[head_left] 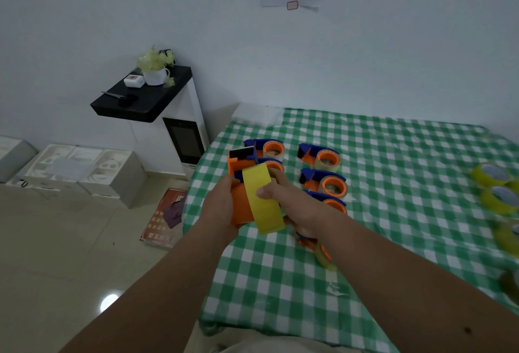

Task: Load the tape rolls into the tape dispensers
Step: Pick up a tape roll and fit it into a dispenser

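Two hands: both raised above the near left edge of the tabletop (pixel 379 184), working on one dispenser
Left hand (pixel 222 212): fingers curled round the orange body of the held dispenser (pixel 238 181), gripping it from the left side
Right hand (pixel 297 203): thumb pressed on the outer face of the yellow tape roll (pixel 262 201), the other fingers wrapped behind it, clamping the roll
Yellow tape roll: edge-on to the camera, set against the right side of the held dispenser, touching its orange body; whether it sits on the hub cannot be told
Held dispenser: orange with a blue part and a dark cutter end pointing up and away
Loaded dispensers: one at the far left (pixel 266 149), one at the far right (pixel 320 156), one nearer on the right (pixel 325 182), all lying on the checked cloth just beyond the hands; others are partly hidden behind the hands and wrist
Spare rolls (pixel 497 187): several yellow-green rolls well apart at the right edge of the tabletop, blurred
Cloth: green and white check, covering the tabletop
Side stand (pixel 146 97): black top, left of the tabletop, carrying scissors (pixel 120 96) and a white pot (pixel 156 74)
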